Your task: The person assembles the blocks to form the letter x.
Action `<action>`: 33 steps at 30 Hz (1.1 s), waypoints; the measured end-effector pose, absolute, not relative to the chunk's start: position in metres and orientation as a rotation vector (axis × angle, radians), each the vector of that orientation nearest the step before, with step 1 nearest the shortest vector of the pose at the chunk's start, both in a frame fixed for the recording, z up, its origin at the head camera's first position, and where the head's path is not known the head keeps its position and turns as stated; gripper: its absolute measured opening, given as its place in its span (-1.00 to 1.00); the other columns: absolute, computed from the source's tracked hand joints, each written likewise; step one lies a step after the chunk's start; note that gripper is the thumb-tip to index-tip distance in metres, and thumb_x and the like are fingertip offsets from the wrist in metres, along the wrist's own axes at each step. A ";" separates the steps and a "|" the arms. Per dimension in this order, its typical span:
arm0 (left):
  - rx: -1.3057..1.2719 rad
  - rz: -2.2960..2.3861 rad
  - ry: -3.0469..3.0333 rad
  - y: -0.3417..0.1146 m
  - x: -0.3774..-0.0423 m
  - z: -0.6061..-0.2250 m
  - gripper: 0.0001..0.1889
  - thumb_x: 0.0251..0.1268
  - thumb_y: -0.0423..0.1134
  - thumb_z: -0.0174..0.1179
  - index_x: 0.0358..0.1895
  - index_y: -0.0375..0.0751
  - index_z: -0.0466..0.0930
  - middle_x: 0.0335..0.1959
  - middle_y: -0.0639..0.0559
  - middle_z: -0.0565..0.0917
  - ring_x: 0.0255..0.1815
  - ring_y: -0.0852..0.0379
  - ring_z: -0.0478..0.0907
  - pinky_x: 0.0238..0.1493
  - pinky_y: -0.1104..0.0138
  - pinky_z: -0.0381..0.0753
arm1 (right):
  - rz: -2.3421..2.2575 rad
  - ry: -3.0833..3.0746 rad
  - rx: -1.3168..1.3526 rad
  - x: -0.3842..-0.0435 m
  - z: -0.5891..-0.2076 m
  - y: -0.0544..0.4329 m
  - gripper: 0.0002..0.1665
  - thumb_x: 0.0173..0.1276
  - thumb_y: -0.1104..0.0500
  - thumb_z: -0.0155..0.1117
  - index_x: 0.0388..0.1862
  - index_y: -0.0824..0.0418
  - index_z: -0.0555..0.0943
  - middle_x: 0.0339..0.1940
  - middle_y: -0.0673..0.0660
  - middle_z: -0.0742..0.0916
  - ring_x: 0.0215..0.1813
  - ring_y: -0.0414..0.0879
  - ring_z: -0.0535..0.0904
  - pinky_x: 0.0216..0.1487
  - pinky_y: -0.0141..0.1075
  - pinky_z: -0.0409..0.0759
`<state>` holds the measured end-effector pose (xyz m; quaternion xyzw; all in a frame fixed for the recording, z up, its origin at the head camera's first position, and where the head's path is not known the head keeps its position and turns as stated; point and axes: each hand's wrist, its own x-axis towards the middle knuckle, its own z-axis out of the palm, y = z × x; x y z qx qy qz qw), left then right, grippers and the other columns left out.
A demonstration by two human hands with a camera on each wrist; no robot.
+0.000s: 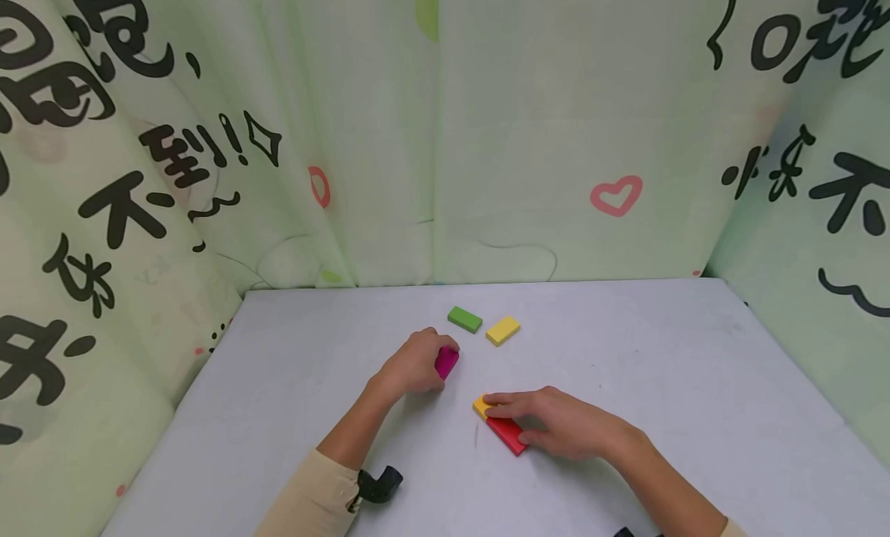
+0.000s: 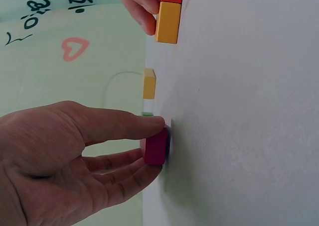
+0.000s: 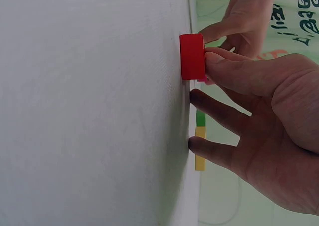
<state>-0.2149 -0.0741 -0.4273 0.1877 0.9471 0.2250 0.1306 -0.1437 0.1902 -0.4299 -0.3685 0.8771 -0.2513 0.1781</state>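
Observation:
My left hand [image 1: 416,359] pinches a magenta block [image 1: 446,361] between the thumb and fingers, close over the table. In the left wrist view the block's magenta end face [image 2: 155,147] shows between the thumb and the fingertips. To the right and nearer, an orange block [image 1: 480,406] and a red block [image 1: 506,434] lie end to end in a slanted row. Over this row my right hand [image 1: 556,423] rests with fairly straight fingers. Its fingertips touch the orange block and its thumb is at the red block; other fingertips reach down beside the row in the right wrist view.
Beyond the left hand, a green block [image 1: 464,319] and a yellow block [image 1: 503,331] lie apart on the white table [image 1: 667,382]. A pale green curtain [image 1: 514,135] with black lettering and pink hearts surrounds the table's back and sides.

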 end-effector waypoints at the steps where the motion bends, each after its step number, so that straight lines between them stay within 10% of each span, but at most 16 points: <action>1: 0.551 0.652 2.750 -0.074 -0.214 -0.427 -0.42 0.12 -0.38 0.52 0.27 -0.10 0.64 0.12 -0.15 0.60 0.15 -0.05 0.50 0.02 0.11 0.74 | -0.712 2.480 -1.039 -0.144 -0.430 0.190 -0.35 0.45 0.32 0.32 0.49 -0.02 0.54 0.57 -0.08 0.51 0.57 0.02 0.44 0.45 0.02 0.51; 33: 0.643 0.678 2.722 -0.075 -0.170 -0.412 -0.43 0.08 -0.37 0.56 0.23 -0.05 0.67 0.11 -0.05 0.62 0.16 0.02 0.54 -0.08 0.25 0.78 | -0.703 2.486 -1.052 -0.144 -0.429 0.190 -0.34 0.44 0.35 0.32 0.48 0.00 0.55 0.56 -0.06 0.52 0.55 0.03 0.46 0.43 0.01 0.53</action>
